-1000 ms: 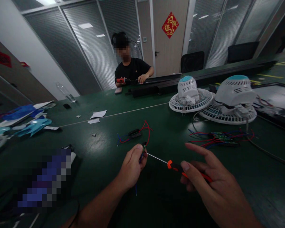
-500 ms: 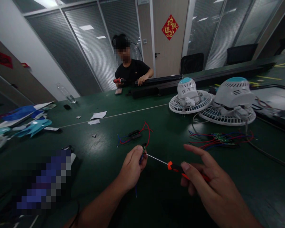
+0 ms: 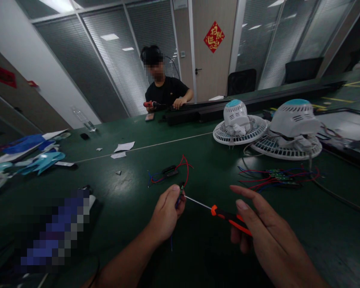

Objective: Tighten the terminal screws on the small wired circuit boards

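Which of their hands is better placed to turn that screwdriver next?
Probably the right hand: it grips the screwdriver, whose tip meets the small part pinched in the left hand.

On door [image 3: 204, 72], red diamond sign [image 3: 214, 37]: gold Chinese characters, too small to read.

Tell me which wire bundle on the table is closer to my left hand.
The small red-and-blue bundle just beyond the left hand; the larger tangle lies far right, before the fan on the right.

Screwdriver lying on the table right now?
No, the right hand holds the screwdriver by its orange handle, its tip at the small part pinched in the left hand.
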The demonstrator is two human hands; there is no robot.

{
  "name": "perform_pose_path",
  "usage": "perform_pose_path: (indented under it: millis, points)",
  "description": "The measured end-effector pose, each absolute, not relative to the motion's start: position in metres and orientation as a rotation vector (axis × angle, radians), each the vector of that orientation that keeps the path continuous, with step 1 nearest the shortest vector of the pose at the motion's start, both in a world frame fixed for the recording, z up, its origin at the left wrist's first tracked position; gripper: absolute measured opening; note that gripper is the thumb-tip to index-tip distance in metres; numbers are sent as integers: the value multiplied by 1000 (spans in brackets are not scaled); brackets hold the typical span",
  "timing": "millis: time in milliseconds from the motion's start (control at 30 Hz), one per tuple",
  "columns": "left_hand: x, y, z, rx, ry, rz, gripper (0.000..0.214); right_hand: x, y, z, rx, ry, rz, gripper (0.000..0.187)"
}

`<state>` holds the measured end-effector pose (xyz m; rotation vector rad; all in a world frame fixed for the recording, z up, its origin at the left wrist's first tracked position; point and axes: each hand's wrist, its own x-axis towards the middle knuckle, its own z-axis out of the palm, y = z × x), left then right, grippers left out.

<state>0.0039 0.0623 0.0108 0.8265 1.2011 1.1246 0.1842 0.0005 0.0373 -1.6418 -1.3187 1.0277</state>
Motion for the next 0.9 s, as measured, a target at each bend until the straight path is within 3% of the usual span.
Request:
perform_pose_path:
  millis: [467, 900]
  points:
    - [2, 63, 10, 904, 1202, 1074, 33, 183, -6, 20, -1568, -1316, 719, 55]
    - [3, 64, 9, 871, 1195, 1120, 34, 186, 0, 28, -1536, -1418, 890, 48]
